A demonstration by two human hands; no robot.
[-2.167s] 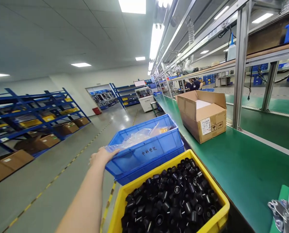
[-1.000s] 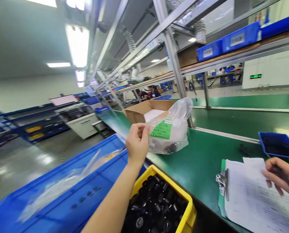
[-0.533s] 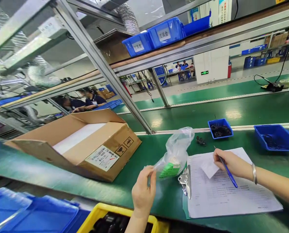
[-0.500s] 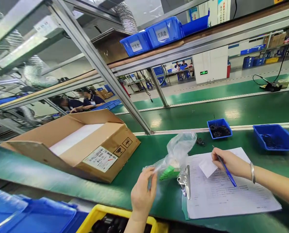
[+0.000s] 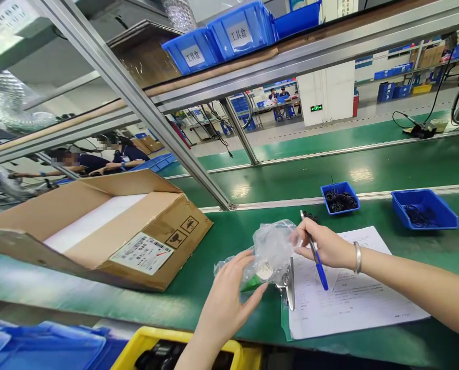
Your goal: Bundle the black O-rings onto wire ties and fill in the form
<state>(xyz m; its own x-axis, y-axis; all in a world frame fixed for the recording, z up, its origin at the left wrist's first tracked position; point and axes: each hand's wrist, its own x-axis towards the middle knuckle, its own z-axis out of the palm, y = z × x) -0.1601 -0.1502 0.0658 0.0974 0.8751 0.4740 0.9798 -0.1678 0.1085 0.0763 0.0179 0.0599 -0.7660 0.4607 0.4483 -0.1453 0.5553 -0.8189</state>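
A clear plastic bag [image 5: 272, 249] with a green label [image 5: 254, 282] lies on the green bench, with dark contents hard to make out through the film. My left hand [image 5: 229, 293] grips its lower left side. My right hand [image 5: 322, 245] holds a blue pen [image 5: 316, 263], and its fingertips reach the bag's right side. Just right of the bag, a metal clip [image 5: 287, 285] tops a green clipboard [image 5: 291, 326] carrying printed paper sheets [image 5: 352, 303].
A open cardboard box [image 5: 98, 231] stands left on the bench. Blue trays of black rings [image 5: 339, 198] [image 5: 424, 209] sit behind the clipboard, with loose rings [image 5: 310, 216] nearby. A yellow crate [image 5: 175, 341] and blue crate [image 5: 48, 347] sit below the bench edge.
My right hand has moved left off the paper to the bag, pen still in it. My left hand has closed further around the bag, and the view has shifted slightly.
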